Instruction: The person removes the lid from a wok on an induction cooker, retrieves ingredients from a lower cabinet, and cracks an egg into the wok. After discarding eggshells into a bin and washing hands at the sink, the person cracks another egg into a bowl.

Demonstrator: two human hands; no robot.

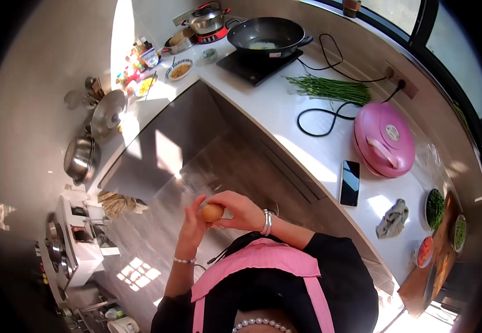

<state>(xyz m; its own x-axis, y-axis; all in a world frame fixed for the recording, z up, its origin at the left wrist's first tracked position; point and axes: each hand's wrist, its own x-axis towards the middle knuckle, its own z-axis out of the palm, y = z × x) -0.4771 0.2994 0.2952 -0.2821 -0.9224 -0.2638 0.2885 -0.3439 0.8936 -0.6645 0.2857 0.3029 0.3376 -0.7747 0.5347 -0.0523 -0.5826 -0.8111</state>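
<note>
A brown egg [212, 212] is held between my two hands in front of my pink apron, above the floor. My right hand [237, 211] wraps its fingers and thumb round the egg from the right. On the egg's left side is my left hand [194, 221], its fingers pointing up and its palm side against or very close to the shell. The egg looks whole. Farther off, a black wok [267, 38] with something whitish in it stands on a black induction cooker [257, 65].
Green stalks [330, 90], a pink round appliance [384, 140], a phone [350, 183] and a grey cloth [392, 218] lie along the right counter. A cutting board [417, 288] is at its near end. Plates, a lid [108, 115] and pots line the left counter.
</note>
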